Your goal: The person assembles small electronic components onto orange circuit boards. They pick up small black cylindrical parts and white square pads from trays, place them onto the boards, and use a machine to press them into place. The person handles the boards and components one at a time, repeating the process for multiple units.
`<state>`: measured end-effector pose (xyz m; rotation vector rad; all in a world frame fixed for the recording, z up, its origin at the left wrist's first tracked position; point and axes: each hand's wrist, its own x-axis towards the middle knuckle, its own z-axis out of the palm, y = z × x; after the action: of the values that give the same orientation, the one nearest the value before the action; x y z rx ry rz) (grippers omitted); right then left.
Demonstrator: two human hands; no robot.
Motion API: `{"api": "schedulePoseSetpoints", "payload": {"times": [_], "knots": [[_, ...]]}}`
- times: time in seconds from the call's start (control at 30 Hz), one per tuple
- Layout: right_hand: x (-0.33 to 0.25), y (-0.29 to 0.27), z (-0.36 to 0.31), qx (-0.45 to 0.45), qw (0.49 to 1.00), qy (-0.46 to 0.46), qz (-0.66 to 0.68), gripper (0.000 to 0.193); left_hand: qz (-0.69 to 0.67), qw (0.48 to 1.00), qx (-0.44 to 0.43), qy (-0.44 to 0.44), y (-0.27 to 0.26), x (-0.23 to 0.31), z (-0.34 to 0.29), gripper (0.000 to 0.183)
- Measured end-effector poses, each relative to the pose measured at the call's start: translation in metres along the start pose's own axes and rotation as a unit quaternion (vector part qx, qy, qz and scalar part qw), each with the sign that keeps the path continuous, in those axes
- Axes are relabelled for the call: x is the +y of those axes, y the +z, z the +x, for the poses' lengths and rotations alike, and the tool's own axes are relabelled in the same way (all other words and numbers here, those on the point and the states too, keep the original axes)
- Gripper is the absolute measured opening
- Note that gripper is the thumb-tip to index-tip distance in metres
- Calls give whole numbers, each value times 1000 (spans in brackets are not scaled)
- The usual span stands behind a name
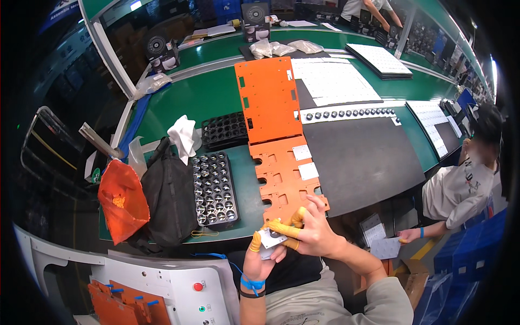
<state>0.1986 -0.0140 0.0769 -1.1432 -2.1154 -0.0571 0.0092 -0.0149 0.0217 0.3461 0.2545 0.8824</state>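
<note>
- Head view: orange jig lies just beyond the hands; I'd watch its edge, which could snag the plate.
- Tray of shiny rounds, left of jig: a dropped part could scratch them.
- Right hand: fingers curled at plate; pinch or touch, I can't tell.
- Left hand: gripping plate near jig's near edge; uneven pinch could slip.

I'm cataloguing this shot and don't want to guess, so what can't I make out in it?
All in the head view:
White piece: underside hidden by its own upper face and the left hand.
Dark part on it: partly covered by the right hand's fingers.
Yellow bits in the orange bag: too small to identify.
Far co-worker: head cut off by the top edge.
</note>
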Motion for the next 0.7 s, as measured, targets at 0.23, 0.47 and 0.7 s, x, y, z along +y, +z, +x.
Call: {"api": "schedulePoseSetpoints", "payload": {"times": [0.23, 0.47, 0.7], "knots": [[7, -6, -20, 120, 993, 2, -2, 44, 69, 995, -66, -38, 15, -8, 8, 71], [80, -66, -5, 123, 968, 218, 31, 16, 126, 991, -44, 4, 11, 3, 11, 60], [113, -59, -7, -177, 908, 350, 149, 25, 80, 996, -39, 10, 6, 4, 10, 58]]}}
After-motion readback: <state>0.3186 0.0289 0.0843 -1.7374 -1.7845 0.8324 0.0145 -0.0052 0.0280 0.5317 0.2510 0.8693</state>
